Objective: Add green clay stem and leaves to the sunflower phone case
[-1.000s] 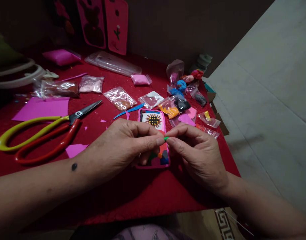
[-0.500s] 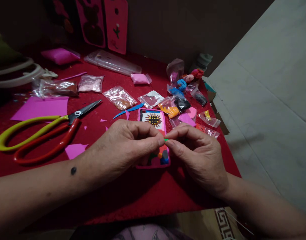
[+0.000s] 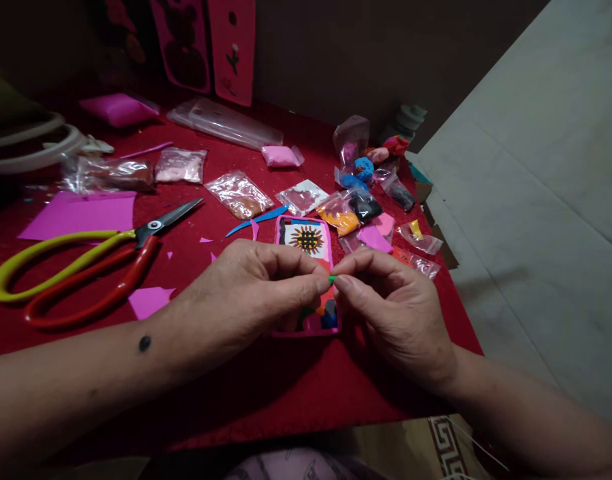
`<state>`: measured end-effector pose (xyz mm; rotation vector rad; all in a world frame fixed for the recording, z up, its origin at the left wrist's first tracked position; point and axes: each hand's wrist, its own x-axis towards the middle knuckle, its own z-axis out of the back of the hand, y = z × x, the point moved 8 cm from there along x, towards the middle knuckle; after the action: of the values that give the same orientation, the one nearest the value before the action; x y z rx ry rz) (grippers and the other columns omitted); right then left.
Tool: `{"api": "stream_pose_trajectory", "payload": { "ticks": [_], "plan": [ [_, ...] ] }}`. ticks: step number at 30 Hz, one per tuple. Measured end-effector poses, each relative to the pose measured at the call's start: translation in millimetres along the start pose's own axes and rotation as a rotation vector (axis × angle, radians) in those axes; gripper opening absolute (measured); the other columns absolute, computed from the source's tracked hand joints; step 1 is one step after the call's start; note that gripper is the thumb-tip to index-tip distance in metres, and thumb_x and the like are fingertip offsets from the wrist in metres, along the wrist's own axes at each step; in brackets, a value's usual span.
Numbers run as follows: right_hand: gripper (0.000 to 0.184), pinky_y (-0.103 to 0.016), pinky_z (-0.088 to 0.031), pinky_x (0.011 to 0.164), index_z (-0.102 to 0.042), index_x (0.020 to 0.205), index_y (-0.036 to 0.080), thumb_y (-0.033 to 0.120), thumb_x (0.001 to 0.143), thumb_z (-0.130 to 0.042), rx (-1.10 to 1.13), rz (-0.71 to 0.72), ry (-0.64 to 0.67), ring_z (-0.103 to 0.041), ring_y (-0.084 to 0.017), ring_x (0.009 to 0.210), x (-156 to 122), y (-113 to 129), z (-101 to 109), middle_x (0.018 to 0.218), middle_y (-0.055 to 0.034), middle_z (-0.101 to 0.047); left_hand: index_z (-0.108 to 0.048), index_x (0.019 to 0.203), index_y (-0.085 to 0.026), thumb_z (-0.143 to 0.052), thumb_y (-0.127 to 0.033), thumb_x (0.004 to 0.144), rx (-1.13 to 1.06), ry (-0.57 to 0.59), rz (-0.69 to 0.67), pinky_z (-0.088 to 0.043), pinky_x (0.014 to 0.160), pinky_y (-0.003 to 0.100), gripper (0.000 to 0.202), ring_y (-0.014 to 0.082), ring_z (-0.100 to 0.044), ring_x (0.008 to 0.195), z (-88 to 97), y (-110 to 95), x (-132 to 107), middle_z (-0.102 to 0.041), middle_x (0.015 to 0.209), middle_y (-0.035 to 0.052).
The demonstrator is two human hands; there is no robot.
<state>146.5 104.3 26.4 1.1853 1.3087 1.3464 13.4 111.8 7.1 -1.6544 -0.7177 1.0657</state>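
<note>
A tiny piece of green clay [image 3: 332,279] is pinched between the fingertips of both hands. My left hand [image 3: 266,287] grips it from the left, thumb and forefinger pressed together. From the right, my right hand [image 3: 396,307] holds its other end the same way. Beneath the fingers lies a pink-rimmed phone case [image 3: 330,241] decorated with a sunflower [image 3: 307,240] on white and with red, blue and dark patches lower down. My left hand covers part of that case. A blue modelling tool [image 3: 259,220] rests just beyond it.
Yellow-and-red-handled scissors [image 3: 156,227] lie left, near pink sheets [image 3: 81,217] and scraps. Bags of orange clay [image 3: 340,220], black clay [image 3: 365,205] and other colours cluster at right. Clear cases [image 3: 226,123] lie behind; a decorated pink case [image 3: 233,53] leans at the back.
Both hands stay almost in place over the phone case. Slightly more of the green clay shows between the fingertips, and the right fingers have shifted a little.
</note>
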Motion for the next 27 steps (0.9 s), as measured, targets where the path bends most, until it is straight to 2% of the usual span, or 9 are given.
{"api": "stream_pose_trajectory", "payload": {
  "ticks": [6,10,15,22,27],
  "plan": [
    [0.003,-0.022,-0.054,0.064,-0.073,0.083,0.021,0.02,0.085,-0.075,-0.078,0.046,0.004,-0.065,-0.011,0.068,-1.8,4.2,0.0,0.078,0.0011,-0.071,-0.072,0.067,-0.019,-0.071,-0.031,0.083,-0.036,0.01,-0.006,-0.027,0.039,0.009,0.02,0.0031,-0.037,0.044,0.1,4.4,-1.8,-0.051,0.05,-0.0059],
    [0.004,-0.019,-0.053,0.064,-0.073,0.083,0.02,0.019,0.085,-0.075,-0.082,0.053,0.008,-0.064,-0.009,0.069,-3.3,4.4,-1.1,0.078,0.0023,-0.069,-0.07,0.067,-0.019,-0.07,-0.029,0.08,0.042,0.006,-0.025,-0.033,0.044,0.01,0.016,0.0046,-0.043,0.049,0.8,3.1,-2.6,-0.056,0.055,-0.0044],
    [0.006,-0.018,-0.052,0.061,-0.071,0.08,0.02,0.018,0.084,-0.075,-0.077,0.024,-0.02,-0.063,-0.008,0.065,-2.9,2.3,-0.9,0.075,0.0028,-0.069,-0.071,0.069,-0.019,-0.069,-0.026,0.078,0.105,-0.011,-0.046,-0.034,0.045,0.01,0.011,0.0057,-0.045,0.052,1.5,-1.4,-0.8,-0.058,0.058,-0.0035],
    [0.007,-0.021,-0.052,0.061,-0.072,0.088,0.02,0.023,0.083,-0.076,0.003,-0.082,-0.002,-0.062,-0.009,0.064,-2.7,-3.1,-0.7,0.075,0.002,-0.07,-0.07,0.067,-0.02,-0.069,-0.033,0.083,0.141,-0.002,-0.078,-0.033,0.045,0.011,0.021,0.0056,-0.042,0.051,1.4,-4.3,0.8,-0.054,0.055,-0.005],
    [0.008,-0.019,-0.048,0.058,-0.07,0.08,0.017,0.022,0.083,-0.075,-0.101,-0.045,0.026,-0.058,-0.007,0.06,-0.7,1.3,-1.3,0.069,0.0027,-0.066,-0.07,0.07,-0.019,-0.067,-0.033,0.084,0.18,0.008,-0.104,-0.033,0.047,0.011,0.02,0.0053,-0.042,0.053,2.8,-2.0,-1.8,-0.052,0.056,-0.0056]
  ]
}}
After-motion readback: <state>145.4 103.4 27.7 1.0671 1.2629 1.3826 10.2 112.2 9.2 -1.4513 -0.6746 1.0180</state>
